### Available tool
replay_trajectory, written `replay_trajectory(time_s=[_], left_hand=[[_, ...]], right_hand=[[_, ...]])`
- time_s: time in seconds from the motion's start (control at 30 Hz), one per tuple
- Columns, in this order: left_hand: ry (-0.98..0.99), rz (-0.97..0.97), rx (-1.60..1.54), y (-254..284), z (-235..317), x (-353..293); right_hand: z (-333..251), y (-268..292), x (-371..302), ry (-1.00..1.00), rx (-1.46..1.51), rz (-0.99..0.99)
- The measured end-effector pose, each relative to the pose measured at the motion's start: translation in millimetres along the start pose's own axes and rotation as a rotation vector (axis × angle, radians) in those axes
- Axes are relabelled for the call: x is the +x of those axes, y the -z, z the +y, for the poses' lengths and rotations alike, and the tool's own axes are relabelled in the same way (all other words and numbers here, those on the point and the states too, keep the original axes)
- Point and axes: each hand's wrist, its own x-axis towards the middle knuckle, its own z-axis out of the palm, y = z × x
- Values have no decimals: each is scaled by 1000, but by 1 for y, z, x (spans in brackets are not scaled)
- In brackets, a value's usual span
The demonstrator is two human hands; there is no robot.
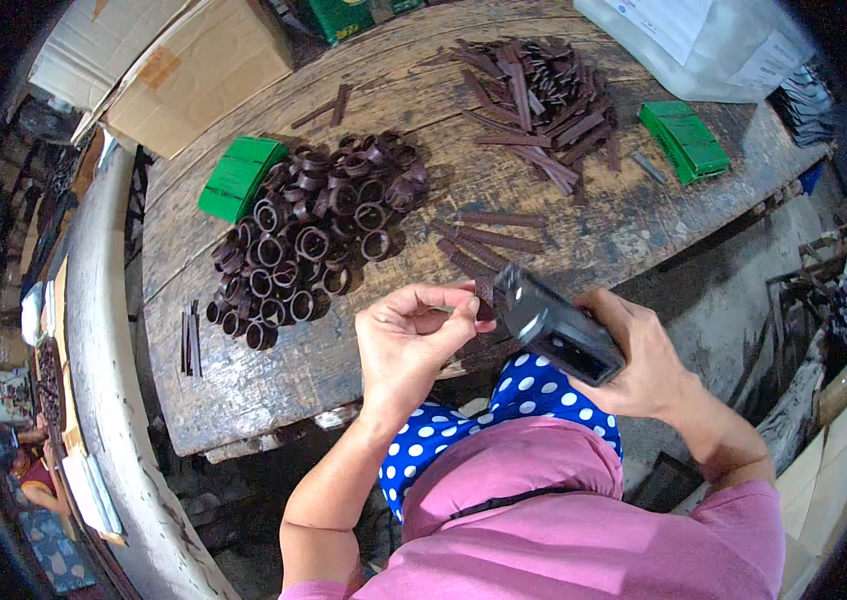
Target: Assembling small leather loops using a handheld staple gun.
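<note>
Near the table's front edge my left hand (414,335) is closed, thumb and fingertips pinching a dark brown strip (485,298), its shape partly hidden. My right hand (644,355) is wrapped round a black stapler (552,325), its front end right beside the strip; I cannot tell if they touch. Just beyond lie several loose brown strips (504,238). To the left, a large heap of dark brown rings (312,240) covers part of the wooden table (244,385). Farther back on the right rises a pile of flat brown strips (544,105).
One green box (242,178) stands left of the rings, another green box (684,142) at the right. Thin dark sticks (190,340) lie at the left edge. A cardboard box (199,75) and a clear plastic bag (709,45) sit behind. Another person (42,482) is at far left.
</note>
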Motion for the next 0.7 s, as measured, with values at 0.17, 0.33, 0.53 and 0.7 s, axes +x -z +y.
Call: replay_trajectory(time_s=[0.17, 0.33, 0.53, 0.7], left_hand=[[39, -5, 126, 8, 14, -7], [-22, -18, 232, 6, 18, -14], [-137, -42, 376, 2, 17, -16], [-174, -77, 386, 1, 16, -16]], right_hand=[[17, 5, -4, 97, -307, -111], [16, 6, 1, 146, -346, -117], [14, 5, 2, 170, -365, -122], [13, 5, 1, 170, -378, -126]])
